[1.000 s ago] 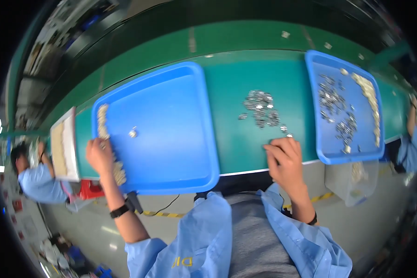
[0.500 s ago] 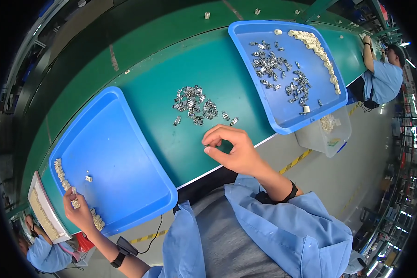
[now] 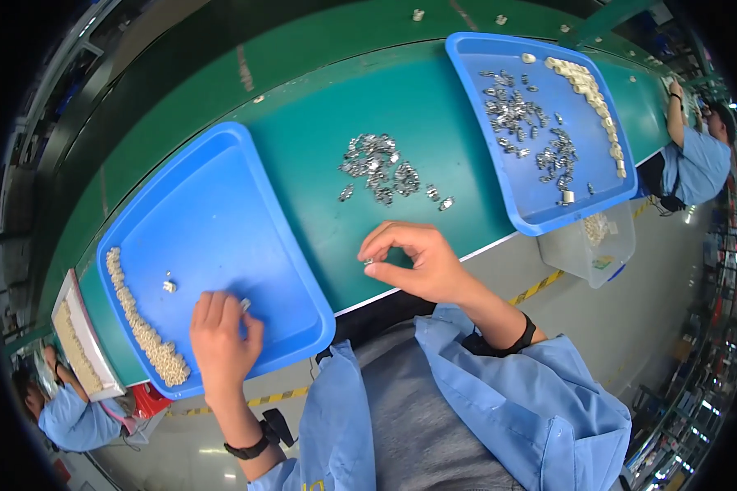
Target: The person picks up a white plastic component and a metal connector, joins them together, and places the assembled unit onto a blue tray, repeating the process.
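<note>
My left hand (image 3: 225,337) is over the near side of the left blue tray (image 3: 307,270), thumb and fingertips closed on a small pale part (image 3: 245,304). Small cream parts (image 3: 143,331) line that tray's left side. One more cream part (image 3: 169,286) lies by itself on the tray bottom. My right hand (image 3: 422,260) is above the near edge of the green table, pinching a small metal clip (image 3: 369,262) between thumb and forefinger. Beyond it lies a loose pile of shiny metal clips (image 3: 378,164), with a few strays on its right.
A second blue tray (image 3: 512,200) at the right holds metal clips and a row of cream tubes (image 3: 602,110). Below it stands a clear plastic bin (image 3: 610,254). A white box (image 3: 70,295) is at far left. Co-workers (image 3: 692,159) sit at both ends.
My left hand has moved right and away from the cream parts along the tray's side, carrying a small pale part. My right hand keeps its pinch in nearly the same place. The view has shifted.
</note>
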Motion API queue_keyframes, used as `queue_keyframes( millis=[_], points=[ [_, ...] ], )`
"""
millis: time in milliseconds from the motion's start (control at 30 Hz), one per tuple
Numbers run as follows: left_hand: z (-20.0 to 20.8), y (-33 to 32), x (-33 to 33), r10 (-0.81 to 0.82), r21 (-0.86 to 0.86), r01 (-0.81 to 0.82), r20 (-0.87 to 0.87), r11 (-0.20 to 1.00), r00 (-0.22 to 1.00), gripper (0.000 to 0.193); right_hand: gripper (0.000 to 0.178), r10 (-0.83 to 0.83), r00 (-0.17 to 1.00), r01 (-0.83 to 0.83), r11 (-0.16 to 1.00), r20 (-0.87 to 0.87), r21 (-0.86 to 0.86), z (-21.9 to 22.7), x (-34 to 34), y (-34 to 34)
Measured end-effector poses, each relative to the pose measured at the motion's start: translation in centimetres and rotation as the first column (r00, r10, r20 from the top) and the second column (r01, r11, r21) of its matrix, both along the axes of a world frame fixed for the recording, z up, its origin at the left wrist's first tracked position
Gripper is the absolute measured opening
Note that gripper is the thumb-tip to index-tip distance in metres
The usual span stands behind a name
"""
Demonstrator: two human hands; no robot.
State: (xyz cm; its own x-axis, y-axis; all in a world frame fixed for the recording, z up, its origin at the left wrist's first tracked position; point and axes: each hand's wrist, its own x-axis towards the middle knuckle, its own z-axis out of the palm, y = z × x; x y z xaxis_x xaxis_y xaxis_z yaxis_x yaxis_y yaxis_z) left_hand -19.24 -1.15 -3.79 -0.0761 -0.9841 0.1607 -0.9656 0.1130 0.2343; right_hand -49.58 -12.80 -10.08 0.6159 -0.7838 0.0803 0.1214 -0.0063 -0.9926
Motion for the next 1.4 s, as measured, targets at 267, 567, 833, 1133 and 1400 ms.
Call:
queue_keyframes(
  millis=[267, 567, 833, 1133, 1400],
  points=[
    [-2.1, 0.7, -0.1, 0.061, 0.016, -0.059, -0.209, 0.998, 0.976, 0.018, 0.01, -0.022, 1.0, 0.022, 0.999, 0.01, -0.028, -0.1, 0.3, -0.1],
    [-2.4, 1.3, -1.5, 0.152, 0.018, -0.16, -0.428, 0.987, 0.891, 0.021, 0.009, 0.008, 1.0, -0.009, 0.998, -0.016, -0.057, 0.3, 0.3, 0.0],
    [-0.4, 1.3, -6.1, 0.081, 0.006, -0.191, -0.919, 0.982, 0.385, 0.021, 0.015, 0.073, 0.997, -0.067, 0.983, 0.031, -0.173, 4.4, 1.1, -0.4],
    [1.0, 0.7, -8.3, -0.132, -0.134, -0.048, -0.99, 0.99, 0.042, 0.021, 0.015, 0.142, 0.99, -0.092, 0.746, 0.021, -0.659, 11.2, 1.7, -2.3],
    [1.7, 0.6, -8.9, -0.083, -0.083, -0.011, -0.996, 0.997, -0.038, 0.022, 0.022, 0.254, 0.943, -0.314, 0.455, -0.216, -0.834, 13.8, 1.4, -3.9]
  ],
)
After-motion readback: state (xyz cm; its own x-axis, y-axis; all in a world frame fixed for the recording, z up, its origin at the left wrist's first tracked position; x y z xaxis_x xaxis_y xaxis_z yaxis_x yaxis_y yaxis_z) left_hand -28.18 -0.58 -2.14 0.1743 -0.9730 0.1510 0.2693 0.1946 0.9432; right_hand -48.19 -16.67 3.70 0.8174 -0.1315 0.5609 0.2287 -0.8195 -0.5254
